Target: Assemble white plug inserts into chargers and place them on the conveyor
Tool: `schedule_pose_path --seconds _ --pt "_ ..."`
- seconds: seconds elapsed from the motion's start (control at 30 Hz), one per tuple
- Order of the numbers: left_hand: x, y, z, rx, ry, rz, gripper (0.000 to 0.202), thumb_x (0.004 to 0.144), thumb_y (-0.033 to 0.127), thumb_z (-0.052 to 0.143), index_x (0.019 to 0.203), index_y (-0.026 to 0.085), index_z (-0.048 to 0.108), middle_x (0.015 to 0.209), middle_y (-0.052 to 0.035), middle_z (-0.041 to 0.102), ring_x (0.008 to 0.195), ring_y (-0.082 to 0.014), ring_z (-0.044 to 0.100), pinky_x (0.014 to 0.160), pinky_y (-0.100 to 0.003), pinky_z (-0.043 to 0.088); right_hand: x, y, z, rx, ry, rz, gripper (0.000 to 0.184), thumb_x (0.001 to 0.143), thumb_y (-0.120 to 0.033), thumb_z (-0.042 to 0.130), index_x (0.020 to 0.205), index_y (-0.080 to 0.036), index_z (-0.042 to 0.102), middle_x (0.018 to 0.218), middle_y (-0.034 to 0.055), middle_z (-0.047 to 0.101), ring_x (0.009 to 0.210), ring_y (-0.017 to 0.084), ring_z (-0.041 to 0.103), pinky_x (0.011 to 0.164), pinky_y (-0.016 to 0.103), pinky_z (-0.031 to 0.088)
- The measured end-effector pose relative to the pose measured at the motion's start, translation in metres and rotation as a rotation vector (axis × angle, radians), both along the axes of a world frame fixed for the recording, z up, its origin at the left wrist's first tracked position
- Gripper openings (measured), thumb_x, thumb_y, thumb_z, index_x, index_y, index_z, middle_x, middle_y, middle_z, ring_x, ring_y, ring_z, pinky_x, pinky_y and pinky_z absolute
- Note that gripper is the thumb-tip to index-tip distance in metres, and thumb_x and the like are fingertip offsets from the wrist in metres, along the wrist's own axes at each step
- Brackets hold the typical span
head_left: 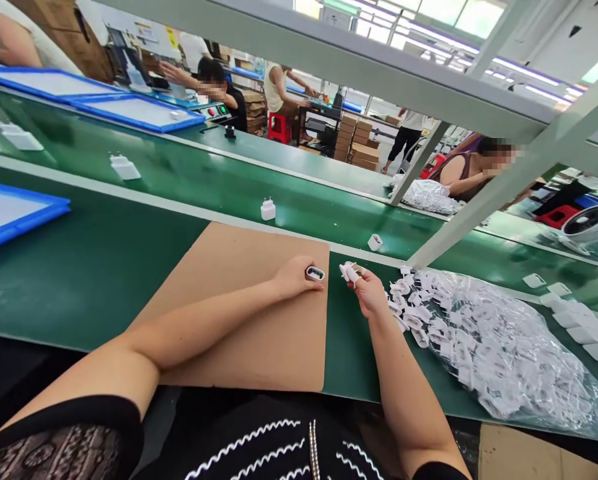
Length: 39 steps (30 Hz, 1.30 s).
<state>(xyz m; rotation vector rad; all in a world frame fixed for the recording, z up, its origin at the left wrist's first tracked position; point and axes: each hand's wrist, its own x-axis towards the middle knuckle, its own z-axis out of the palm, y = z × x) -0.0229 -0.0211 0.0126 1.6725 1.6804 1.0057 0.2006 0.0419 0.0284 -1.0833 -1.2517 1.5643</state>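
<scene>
My left hand (297, 277) is closed round a white charger housing (315, 273), its open end facing up to the right and dark parts showing inside. It is held above a brown cardboard sheet (239, 320). Just right of the sheet, my right hand (370, 292) pinches small white plastic pieces (349, 273); they look like charger end caps, and I cannot tell how many. Close by on the right lies a clear plastic bag (509, 340) spilling many similar white pieces (419, 320) towards my right wrist.
Beyond the sheet runs a green conveyor belt (319, 217) carrying white chargers, one (268, 209) straight ahead. Blue-rimmed trays (13, 210) lie to the left. A slanted metal post (483, 193) rises at right. White housings (583, 327) are stacked far right. Several people sit beyond the line.
</scene>
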Motion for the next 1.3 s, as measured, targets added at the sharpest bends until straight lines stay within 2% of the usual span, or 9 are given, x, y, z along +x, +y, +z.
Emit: schedule_pose_path --seconds 0.1,0.2,0.3,0.53,0.7,0.93,1.03,1.13,1.3 --pt "0.008 -0.019 -0.005 0.066 -0.017 0.024 0.059 0.056 0.052 0.095 0.097 0.019 0.067 0.096 -0.0047 0.066 0.085 -0.0222 0.062 0.076 -0.034 0.052 -0.004 -0.004 0.001 -0.025 0.005 0.029 0.048 0.056 -0.044 0.091 0.097 -0.021 0.08 0.101 0.0055 0.079 0.085 0.018 0.07 0.069 0.028 0.052" --pt "0.007 -0.027 -0.014 0.089 -0.14 -0.052 0.054 0.068 0.048 0.089 0.11 0.019 0.07 0.103 -0.0054 0.067 0.086 -0.0202 0.063 0.08 -0.034 0.053 -0.009 -0.009 0.001 -0.005 -0.034 0.065 0.047 0.058 -0.046 0.09 0.097 -0.022 0.08 0.1 0.0059 0.079 0.083 0.019 0.069 0.067 0.029 0.051" --pt "0.005 -0.028 -0.02 0.083 -0.222 -0.078 0.033 0.08 0.042 0.079 0.102 0.019 0.073 0.095 -0.004 0.067 0.081 -0.0177 0.061 0.075 -0.031 0.051 -0.016 -0.016 -0.001 0.11 -0.089 0.082 0.043 0.062 -0.044 0.088 0.098 -0.022 0.08 0.099 0.0057 0.078 0.085 0.02 0.068 0.068 0.03 0.051" --pt "0.005 -0.029 -0.015 0.108 -0.196 -0.092 0.04 0.076 0.044 0.083 0.105 0.019 0.074 0.086 -0.0018 0.063 0.075 -0.0164 0.055 0.069 -0.029 0.046 -0.03 -0.036 0.006 0.425 -0.264 0.089 0.033 0.077 -0.046 0.079 0.102 -0.024 0.077 0.098 0.0042 0.075 0.087 0.02 0.066 0.081 0.035 0.054" --pt "0.003 -0.033 -0.013 0.073 -0.272 -0.119 0.034 0.083 0.038 0.074 0.112 0.02 0.072 0.097 -0.0054 0.07 0.084 -0.0197 0.063 0.08 -0.034 0.053 -0.029 -0.041 0.011 0.265 -0.219 0.157 0.041 0.079 -0.055 0.077 0.104 -0.025 0.07 0.103 0.0066 0.076 0.086 0.022 0.07 0.073 0.035 0.057" --pt "0.0 -0.04 -0.011 0.108 -0.18 -0.161 0.081 0.066 0.034 0.084 0.141 0.022 0.056 0.129 -0.0109 0.064 0.112 -0.0274 0.062 0.102 -0.042 0.053 -0.016 -0.05 0.011 0.169 -0.224 0.224 0.035 0.078 -0.051 0.079 0.1 -0.025 0.069 0.095 0.0048 0.076 0.077 0.019 0.069 0.071 0.034 0.058" --pt "0.004 -0.037 -0.009 0.11 -0.152 -0.097 0.063 0.071 0.046 0.084 0.126 0.021 0.065 0.123 -0.0109 0.066 0.108 -0.028 0.062 0.099 -0.044 0.053 -0.015 -0.051 0.015 0.255 -0.272 0.203 0.03 0.079 -0.046 0.078 0.098 -0.024 0.072 0.101 0.0054 0.076 0.081 0.019 0.068 0.074 0.034 0.057" --pt "0.007 -0.034 -0.007 0.154 -0.148 -0.153 0.033 0.086 0.039 0.071 0.114 0.022 0.071 0.111 -0.0085 0.071 0.105 -0.0261 0.064 0.097 -0.042 0.052 -0.014 -0.048 0.019 0.396 -0.346 0.119 0.025 0.081 -0.043 0.078 0.098 -0.025 0.075 0.106 0.0054 0.075 0.089 0.021 0.068 0.077 0.034 0.055" --pt "0.004 -0.032 -0.007 0.18 -0.14 -0.192 0.035 0.083 0.033 0.076 0.116 0.022 0.073 0.111 -0.0079 0.075 0.104 -0.0265 0.065 0.096 -0.04 0.051 -0.014 -0.042 0.017 0.605 -0.399 0.011 0.019 0.089 -0.033 0.07 0.106 -0.026 0.075 0.104 0.0042 0.073 0.094 0.021 0.068 0.089 0.038 0.055"
